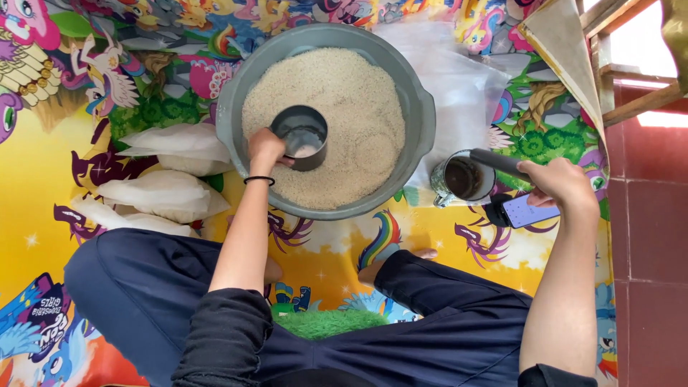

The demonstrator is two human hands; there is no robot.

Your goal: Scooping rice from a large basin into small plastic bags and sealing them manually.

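The person's dark-trousered crossed legs [401, 322] fill the near edge. Beyond them the left hand [266, 149] has its grip closed on a round metal cup [302, 136], sunk in the rice [344, 107] of the grey basin [423, 107], mouth tilted right. The right hand [562, 183], far right, is clenched around a dark handle [498, 162] over a glass mug [462, 179], beside a phone [527, 211].

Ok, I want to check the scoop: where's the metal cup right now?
In the head view, the metal cup sits in the rice inside the grey basin, held by the left hand.
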